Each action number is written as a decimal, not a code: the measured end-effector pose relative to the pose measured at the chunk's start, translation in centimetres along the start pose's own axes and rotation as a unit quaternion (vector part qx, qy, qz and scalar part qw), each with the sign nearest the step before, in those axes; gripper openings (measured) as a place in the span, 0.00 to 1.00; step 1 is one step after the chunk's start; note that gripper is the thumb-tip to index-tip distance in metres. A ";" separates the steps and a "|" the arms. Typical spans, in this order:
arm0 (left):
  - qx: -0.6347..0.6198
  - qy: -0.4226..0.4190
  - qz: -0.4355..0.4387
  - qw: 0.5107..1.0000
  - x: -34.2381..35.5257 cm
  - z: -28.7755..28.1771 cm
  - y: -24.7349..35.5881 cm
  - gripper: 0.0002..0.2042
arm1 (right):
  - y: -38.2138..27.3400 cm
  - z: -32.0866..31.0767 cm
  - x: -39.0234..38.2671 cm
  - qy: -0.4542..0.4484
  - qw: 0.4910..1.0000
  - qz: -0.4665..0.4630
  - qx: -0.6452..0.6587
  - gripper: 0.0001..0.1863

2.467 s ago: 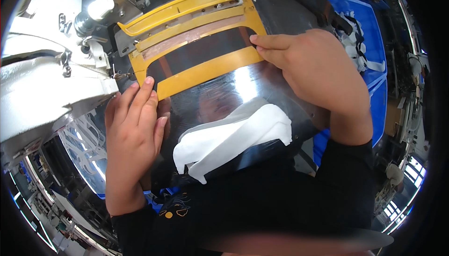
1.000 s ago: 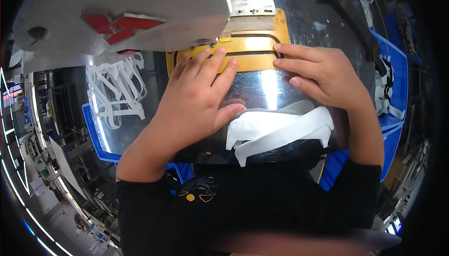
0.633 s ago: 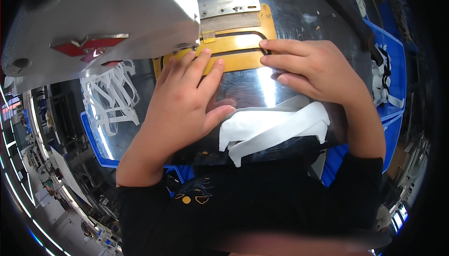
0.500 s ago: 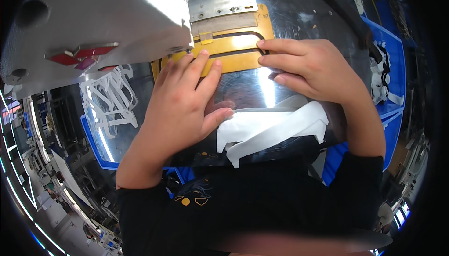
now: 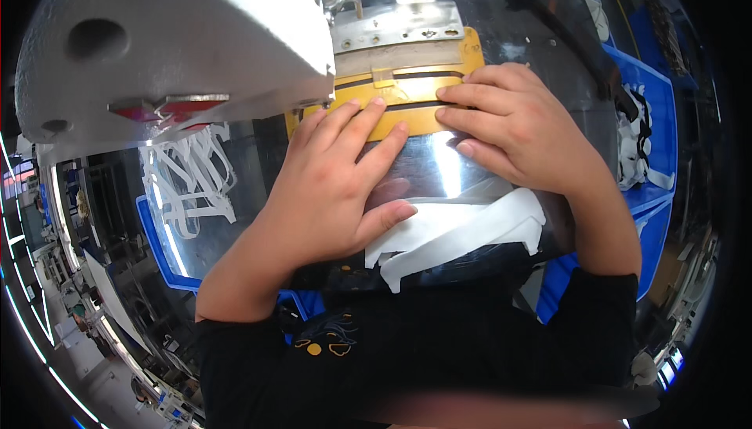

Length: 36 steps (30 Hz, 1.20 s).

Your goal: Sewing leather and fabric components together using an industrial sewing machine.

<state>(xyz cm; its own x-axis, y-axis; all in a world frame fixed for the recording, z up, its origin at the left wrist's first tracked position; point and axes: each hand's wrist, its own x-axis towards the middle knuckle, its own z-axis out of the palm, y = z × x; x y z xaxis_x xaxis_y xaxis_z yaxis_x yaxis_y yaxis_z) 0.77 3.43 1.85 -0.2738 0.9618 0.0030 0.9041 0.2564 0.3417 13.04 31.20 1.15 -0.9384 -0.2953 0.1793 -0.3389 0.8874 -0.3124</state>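
Note:
A yellow flat template [image 5: 423, 122] with dark curved slots lies under the head of a sewing machine [image 5: 258, 45]. Across its far edge sits a silver metal clamp plate [image 5: 403, 25]. My left hand [image 5: 333, 170] is spread, palm down, with fingertips on the template's near left part beside the machine head. My right hand [image 5: 533, 127] rests its outstretched fingertips on the template's right part, by the slots. Neither hand grips anything. White fabric strips [image 5: 462, 229] lie overlapped on the shiny table just nearer than the template, close to my left thumb. The machine head hides the template's far left.
White strip scraps [image 5: 192, 182] lie in a tangle at the left, above a blue bin [image 5: 153, 245]. Another blue bin [image 5: 664, 115] at the right holds black and white pieces. A dark arm-like bar [image 5: 564, 33] slants across the far right of the table.
The template and clamp plate have shifted right and slightly nearer, with my left hand moving along. My right fingers have changed position on the template. The view has also shifted a little.

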 end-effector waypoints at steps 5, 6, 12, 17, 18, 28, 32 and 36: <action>-0.021 -0.003 0.015 1.000 0.2 1.2 0.3 0.38 | 0.0 -0.3 0.0 -0.004 1.000 -0.004 -0.005 0.17; -0.021 -0.007 0.020 1.000 0.1 1.4 0.4 0.38 | -0.2 -0.6 -0.1 -0.006 1.000 -0.007 -0.004 0.17; -0.047 -0.020 0.002 0.999 -0.7 1.1 0.6 0.37 | 0.0 -1.3 -0.3 -0.014 0.998 0.014 -0.063 0.16; -0.042 0.001 0.000 0.999 -1.0 1.1 0.0 0.37 | 1.0 -1.0 0.4 -0.006 0.996 0.021 -0.090 0.16; -0.037 0.010 -0.002 0.999 -1.0 1.1 -0.1 0.37 | 1.3 -1.0 0.5 -0.008 0.996 0.019 -0.090 0.16; 0.023 0.065 -0.046 0.997 -1.4 1.3 -0.8 0.35 | 2.9 -0.8 1.5 0.004 0.994 0.026 -0.103 0.14; 0.052 0.079 -0.072 0.993 -1.6 1.2 -0.7 0.34 | 2.9 -0.7 1.3 0.012 0.993 0.011 -0.121 0.14; 0.089 0.106 -0.099 0.985 -1.8 1.4 -1.2 0.33 | 3.0 -0.7 1.4 0.017 0.993 0.001 -0.114 0.14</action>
<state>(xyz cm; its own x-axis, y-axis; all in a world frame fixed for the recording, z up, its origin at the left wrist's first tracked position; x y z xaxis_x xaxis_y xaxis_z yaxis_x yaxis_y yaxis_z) 0.59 1.56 0.16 -0.4959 0.8544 0.1553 0.8642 0.4679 0.1851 10.72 33.70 1.10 -0.9352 -0.2844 0.2108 -0.3090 0.9464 -0.0940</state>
